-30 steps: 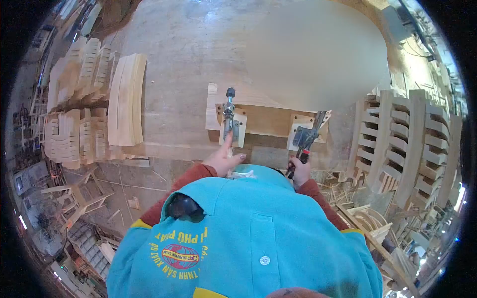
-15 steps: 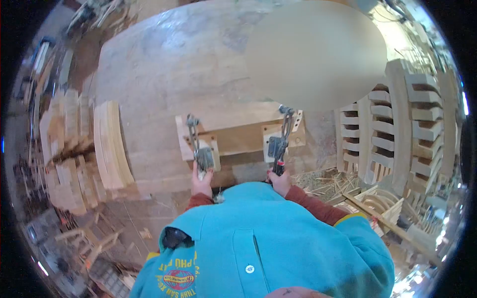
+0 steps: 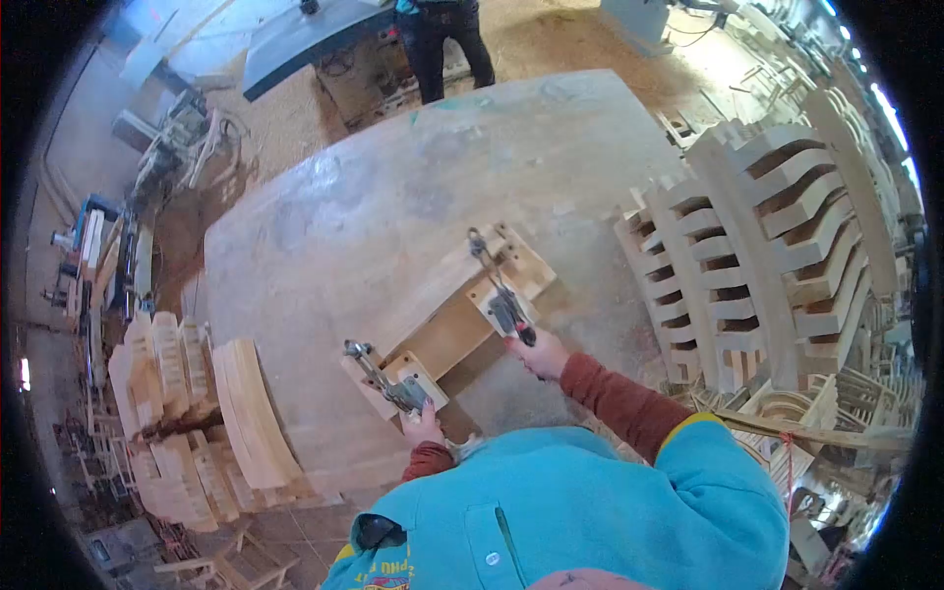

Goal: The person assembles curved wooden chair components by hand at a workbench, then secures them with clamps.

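Note:
A wooden jig (image 3: pixel 534 272) sits slanted on the large table (image 3: pixel 315 236), its right end farther from me than its left. Two metal toggle clamps are mounted on its end blocks, with a pale wooden board (image 3: pixel 447 334) running between them. My left hand (image 3: pixel 423 427) is closed around the handle of the left toggle clamp (image 3: pixel 397 391), close to the table's near edge. On the other side, my right hand (image 3: pixel 541 356) grips the dark handle of the right toggle clamp (image 3: pixel 504 310), arm stretched forward.
Curved wooden pieces (image 3: pixel 256 413) lie stacked at the table's left. Tall stacks of slatted wooden parts (image 3: pixel 752 256) stand to the right. Beyond the far edge, a person (image 3: pixel 447 44) in dark trousers stands by a machine table (image 3: pixel 310 44).
The jig has turned counterclockwise on the table, its right end swinging away from me and its left end coming nearer. Both hands stay on the clamp handles. The view has tilted up.

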The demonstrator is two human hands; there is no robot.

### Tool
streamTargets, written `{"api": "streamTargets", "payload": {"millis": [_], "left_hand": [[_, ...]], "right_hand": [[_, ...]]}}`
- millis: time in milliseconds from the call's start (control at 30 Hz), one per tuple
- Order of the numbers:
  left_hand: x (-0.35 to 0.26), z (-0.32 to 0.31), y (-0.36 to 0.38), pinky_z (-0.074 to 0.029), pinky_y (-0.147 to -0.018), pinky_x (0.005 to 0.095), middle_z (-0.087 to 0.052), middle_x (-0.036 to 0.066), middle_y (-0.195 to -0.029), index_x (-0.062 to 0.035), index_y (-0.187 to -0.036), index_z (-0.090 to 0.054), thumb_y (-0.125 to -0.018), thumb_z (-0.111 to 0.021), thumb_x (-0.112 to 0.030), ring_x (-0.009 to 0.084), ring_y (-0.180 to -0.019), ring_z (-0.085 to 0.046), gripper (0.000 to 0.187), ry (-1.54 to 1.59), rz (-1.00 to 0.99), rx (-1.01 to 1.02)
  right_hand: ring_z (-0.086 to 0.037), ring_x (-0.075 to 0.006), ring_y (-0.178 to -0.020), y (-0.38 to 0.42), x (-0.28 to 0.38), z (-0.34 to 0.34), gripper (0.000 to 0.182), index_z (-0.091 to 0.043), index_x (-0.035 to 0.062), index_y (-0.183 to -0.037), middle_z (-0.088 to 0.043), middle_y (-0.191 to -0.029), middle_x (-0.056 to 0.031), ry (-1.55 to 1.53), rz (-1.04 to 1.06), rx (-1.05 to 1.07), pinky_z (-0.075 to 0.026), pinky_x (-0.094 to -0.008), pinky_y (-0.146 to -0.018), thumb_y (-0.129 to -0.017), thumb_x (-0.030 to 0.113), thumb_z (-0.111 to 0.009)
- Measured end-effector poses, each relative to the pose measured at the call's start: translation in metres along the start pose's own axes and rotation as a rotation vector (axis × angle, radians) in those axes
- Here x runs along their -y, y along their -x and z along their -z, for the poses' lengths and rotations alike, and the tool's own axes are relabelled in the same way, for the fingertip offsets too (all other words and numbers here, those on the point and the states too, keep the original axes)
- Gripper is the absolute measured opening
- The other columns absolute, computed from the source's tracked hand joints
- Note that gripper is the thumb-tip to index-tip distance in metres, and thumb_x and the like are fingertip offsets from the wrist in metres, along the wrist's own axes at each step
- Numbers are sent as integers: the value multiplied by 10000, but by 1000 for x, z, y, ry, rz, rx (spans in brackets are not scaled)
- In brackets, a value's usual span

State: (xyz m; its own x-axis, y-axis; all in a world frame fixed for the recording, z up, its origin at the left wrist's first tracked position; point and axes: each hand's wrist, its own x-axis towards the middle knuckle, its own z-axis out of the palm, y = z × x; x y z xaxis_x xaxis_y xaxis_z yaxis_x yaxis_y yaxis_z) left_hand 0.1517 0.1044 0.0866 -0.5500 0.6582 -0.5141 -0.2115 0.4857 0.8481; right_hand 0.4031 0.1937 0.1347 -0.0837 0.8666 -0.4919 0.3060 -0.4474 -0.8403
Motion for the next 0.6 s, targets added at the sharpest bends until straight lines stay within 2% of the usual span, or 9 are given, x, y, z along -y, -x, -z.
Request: {"api": "streamTargets", "payload": {"millis": [33,100,167,200,233,300,400,567,600], "left_hand": [[-8,-14,-2,-376,-371,239,-548,28,-737,-60,-1044,-489,-783,-640,-163,93,-437,-433,319,-2,-5,-5],[-34,-50,-13,-390,-374,256,-545,37,-726,-37,-1014,-482,-763,-665,-183,113,-439,-455,343,21,9,83],[-62,-92,-25,-405,-384,263,-546,40,-728,-32,-1008,-484,-765,-664,-189,120,-449,-468,340,26,-67,177],[-60,-109,-45,-447,-437,277,-563,50,-757,-22,-1028,-486,-778,-652,-211,138,-514,-520,355,3,28,278],[-52,-130,-73,-476,-505,282,-576,52,-771,-23,-1047,-493,-788,-648,-237,151,-604,-559,370,8,58,352],[-108,-172,-74,-487,-566,275,-583,53,-832,-24,-1192,-433,-803,-639,-245,151,-660,-570,492,-158,33,563],[-142,-202,-108,-462,-641,283,-583,62,-929,-84,-1395,-166,-827,-600,-191,144,-754,-550,722,-77,39,877],[-118,-164,-141,-426,-874,321,-560,123,-1105,-95,-1392,-179,-824,-609,-186,171,-995,-537,718,-240,-204,986],[-114,-143,-139,-402,-905,355,-523,145,-1169,-86,-1389,-180,-810,-619,-205,197,-1060,-504,736,-477,-373,889]], "right_hand": [[-522,-143,-491,-15,18,15,275,-500,51,-1008,-546,-626,-40,5,-46,59,-419,-306,-453,-823,246,-561],[-586,-263,-561,-68,11,24,365,-457,63,-1136,-595,-690,-134,220,499,-362,-454,-393,-530,-841,268,-526],[-594,-340,-643,-98,42,52,377,-430,83,-1180,-601,-744,-190,423,540,-408,-455,-438,-591,-850,248,-509],[-598,-379,-684,-114,58,69,385,-417,93,-1201,-604,-771,-218,524,558,-432,-455,-461,-622,-855,239,-500],[-595,-388,-701,-133,66,86,383,-407,105,-1211,-603,-781,-226,563,491,-435,-455,-466,-627,-859,233,-488],[-588,-406,-734,-176,79,120,382,-388,129,-1231,-601,-803,-242,645,369,-422,-453,-476,-639,-869,222,-463],[-595,-386,-796,-212,94,178,378,-375,163,-1249,-602,-851,-223,764,163,-523,-455,-480,-705,-884,242,-435],[-559,-338,-979,-245,100,252,360,-405,215,-1244,-544,-1077,-177,777,-117,-901,-434,-469,-813,-887,249,-428],[-535,-342,-1014,-255,94,269,350,-403,248,-1241,-496,-1153,-152,703,-144,-903,-426,-498,-807,-892,268,-419]]}}
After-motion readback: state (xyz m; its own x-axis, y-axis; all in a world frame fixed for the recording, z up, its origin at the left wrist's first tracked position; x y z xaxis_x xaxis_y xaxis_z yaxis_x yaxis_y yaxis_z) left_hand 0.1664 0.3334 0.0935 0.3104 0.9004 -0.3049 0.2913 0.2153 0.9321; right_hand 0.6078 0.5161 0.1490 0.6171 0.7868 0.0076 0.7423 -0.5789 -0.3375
